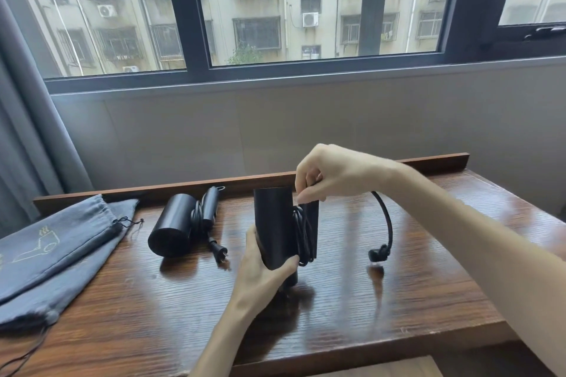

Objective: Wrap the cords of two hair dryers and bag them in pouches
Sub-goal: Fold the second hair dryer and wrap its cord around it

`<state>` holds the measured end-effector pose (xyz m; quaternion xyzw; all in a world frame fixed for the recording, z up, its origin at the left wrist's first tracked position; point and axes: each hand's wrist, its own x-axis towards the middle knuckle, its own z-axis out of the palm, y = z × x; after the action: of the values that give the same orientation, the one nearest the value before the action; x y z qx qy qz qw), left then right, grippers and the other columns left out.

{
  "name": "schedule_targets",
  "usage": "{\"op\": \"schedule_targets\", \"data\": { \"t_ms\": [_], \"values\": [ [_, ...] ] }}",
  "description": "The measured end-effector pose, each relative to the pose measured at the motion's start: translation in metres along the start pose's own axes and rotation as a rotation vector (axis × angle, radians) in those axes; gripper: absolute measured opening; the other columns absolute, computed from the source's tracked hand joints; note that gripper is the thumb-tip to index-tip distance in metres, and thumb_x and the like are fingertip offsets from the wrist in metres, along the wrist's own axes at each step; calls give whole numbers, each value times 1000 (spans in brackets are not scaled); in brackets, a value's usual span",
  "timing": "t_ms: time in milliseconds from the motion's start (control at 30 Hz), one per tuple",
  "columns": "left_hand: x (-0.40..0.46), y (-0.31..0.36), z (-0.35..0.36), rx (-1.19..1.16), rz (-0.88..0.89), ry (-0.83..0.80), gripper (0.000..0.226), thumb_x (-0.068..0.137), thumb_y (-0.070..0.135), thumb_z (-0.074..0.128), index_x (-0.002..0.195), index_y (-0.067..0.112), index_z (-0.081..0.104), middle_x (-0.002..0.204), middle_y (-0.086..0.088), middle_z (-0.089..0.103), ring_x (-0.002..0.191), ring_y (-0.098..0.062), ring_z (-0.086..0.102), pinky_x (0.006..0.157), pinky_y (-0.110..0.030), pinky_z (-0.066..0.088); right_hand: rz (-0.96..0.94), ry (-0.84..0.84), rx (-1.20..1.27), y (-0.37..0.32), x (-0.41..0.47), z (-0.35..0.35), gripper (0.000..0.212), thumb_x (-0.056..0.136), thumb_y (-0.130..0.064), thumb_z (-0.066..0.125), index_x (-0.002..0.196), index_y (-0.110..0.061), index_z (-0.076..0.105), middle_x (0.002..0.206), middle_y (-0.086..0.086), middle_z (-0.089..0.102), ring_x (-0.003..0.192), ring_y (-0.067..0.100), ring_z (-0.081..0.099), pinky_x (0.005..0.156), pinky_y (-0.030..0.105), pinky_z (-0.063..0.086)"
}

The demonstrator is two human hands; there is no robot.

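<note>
Dryer number two (273, 226) is held upright just above the desk (337, 315), near the middle. Left hand (262, 272) is wrapped round the lower barrel, thumb pinning the bottom of the cord loops (303, 236) against the body. Right hand (330, 174) sits at the top edge, fingers curled and pinching the cord where it comes off the folded handle (313, 223). Free tail (386, 220) arcs out to the right and hangs; the plug (379, 253) is off the desk surface, not yet tucked. First dryer (176, 228) lies on its side further left, cord bundled at its handle, plug resting on the wood. Two grey drawstring pouches (61, 251) are stacked at the left edge, both flat, nothing bagged. Handling guess: barrel looks smooth matte plastic, rigid, moderate weight, probably slick, so the full-palm wrap low on the body is the right hold. Cord looks springy; loops likely to unwind if the thumb lifts before the plug end is secured. Pouches are soft cloth, so the mouth needs holding open with one hand.
</note>
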<state>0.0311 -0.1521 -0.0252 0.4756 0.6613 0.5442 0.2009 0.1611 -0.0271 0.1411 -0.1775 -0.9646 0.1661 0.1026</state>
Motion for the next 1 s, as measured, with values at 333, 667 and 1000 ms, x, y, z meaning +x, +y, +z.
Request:
{"op": "schedule_targets", "data": {
  "t_ms": [333, 667, 1000],
  "values": [
    [-7, 8, -2, -51, 22, -81, 70, 74, 22, 78, 130, 26, 37, 110, 7, 60, 97, 4, 60, 71, -12, 51, 55, -151, -3, 20, 34, -18, 28, 73, -40, 80, 70, -18, 62, 47, -13, 50, 46, 4, 41, 54, 21, 33],
    [-13, 17, -5, -106, 44, -117, 67, 69, 22, 77, 124, 32, 41, 104, 8, 64, 95, -3, 64, 72, -17, 53, 54, -282, 181, 32, 44, -21, 24, 84, -33, 71, 81, -9, 68, 64, -5, 57, 61, 6, 50, 62, 15, 38],
    [-11, 27, -6, -241, 39, -91, 65, 62, 34, 79, 118, 37, 46, 103, 8, 67, 95, -7, 66, 72, -20, 55, 49, -197, 788, 60, 38, 8, 25, 96, -20, 55, 81, -1, 60, 67, -1, 59, 62, 10, 54, 60, 21, 42]
  ]
}}
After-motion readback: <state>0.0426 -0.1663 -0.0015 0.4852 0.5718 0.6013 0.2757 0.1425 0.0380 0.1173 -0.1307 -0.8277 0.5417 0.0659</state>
